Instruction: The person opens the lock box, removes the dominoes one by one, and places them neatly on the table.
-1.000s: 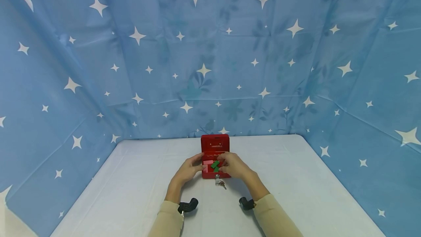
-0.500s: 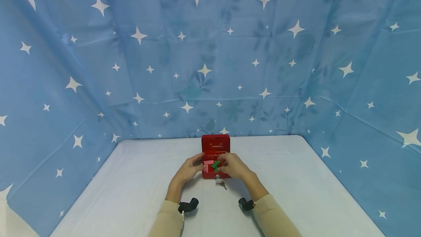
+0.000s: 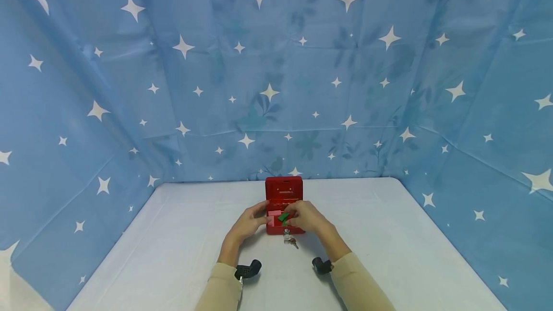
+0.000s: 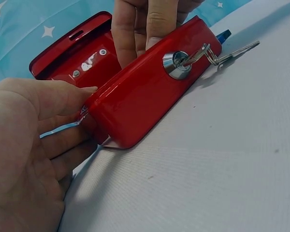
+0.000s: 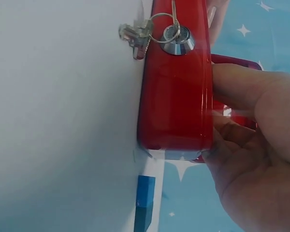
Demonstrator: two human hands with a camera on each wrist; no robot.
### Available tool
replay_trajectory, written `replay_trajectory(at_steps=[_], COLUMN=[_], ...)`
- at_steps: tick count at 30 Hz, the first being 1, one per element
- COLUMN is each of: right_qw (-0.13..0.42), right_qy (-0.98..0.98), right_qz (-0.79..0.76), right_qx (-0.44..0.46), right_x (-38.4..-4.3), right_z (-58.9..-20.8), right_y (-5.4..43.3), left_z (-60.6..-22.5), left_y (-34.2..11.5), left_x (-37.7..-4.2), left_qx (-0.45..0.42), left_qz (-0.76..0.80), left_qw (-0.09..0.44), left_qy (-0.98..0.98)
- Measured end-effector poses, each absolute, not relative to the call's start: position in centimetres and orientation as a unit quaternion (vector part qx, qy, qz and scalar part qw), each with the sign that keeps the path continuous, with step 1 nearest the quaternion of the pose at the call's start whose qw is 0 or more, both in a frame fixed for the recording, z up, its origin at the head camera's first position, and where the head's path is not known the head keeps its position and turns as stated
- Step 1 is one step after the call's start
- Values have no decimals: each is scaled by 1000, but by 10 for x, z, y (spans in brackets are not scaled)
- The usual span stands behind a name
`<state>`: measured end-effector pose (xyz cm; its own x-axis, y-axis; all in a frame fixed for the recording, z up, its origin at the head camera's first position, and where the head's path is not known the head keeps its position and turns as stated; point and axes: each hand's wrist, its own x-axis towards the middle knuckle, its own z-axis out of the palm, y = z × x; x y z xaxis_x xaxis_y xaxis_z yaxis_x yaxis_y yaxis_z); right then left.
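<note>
A red cash box stands on the table with its lid up. Pink blocks and green blocks lie inside it. At the box's left side my left hand grips the wall; the left wrist view shows the thumb on the rim and fingers outside. My right hand reaches over the right side, thumb and fingers down inside beside the green blocks. The front wall hides those fingertips in the right wrist view, so I cannot tell whether they pinch a block.
A key stands in the front lock, with another key hanging from its ring. Blue blocks lie beside the box's right end. Blue star-patterned curtain surrounds the white-covered table at the back and sides.
The green block near my right fingers has shifted and turned slightly, and less green shows below it. My left hand keeps its grip on the box.
</note>
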<state>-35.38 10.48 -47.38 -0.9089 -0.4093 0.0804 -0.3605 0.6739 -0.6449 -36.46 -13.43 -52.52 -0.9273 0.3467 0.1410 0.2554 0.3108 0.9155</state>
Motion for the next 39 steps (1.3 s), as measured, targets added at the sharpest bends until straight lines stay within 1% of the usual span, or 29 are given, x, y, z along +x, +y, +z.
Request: replay_trajectory(at_steps=[7, 24, 39], right_qw=[43, 57, 46], right_qy=[920, 924, 939], right_qz=[-317, -302, -259], right_qx=[-225, -226, -221], right_x=[-357, -360, -365], right_z=[-469, -462, -465], right_y=[103, 98, 92], left_z=[-525, -526, -526], left_y=[-133, -133, -134], left_x=[-365, -366, -366], left_qx=[173, 173, 172], left_qz=[557, 548, 555], left_qw=[40, 39, 42], left_qy=[811, 817, 813])
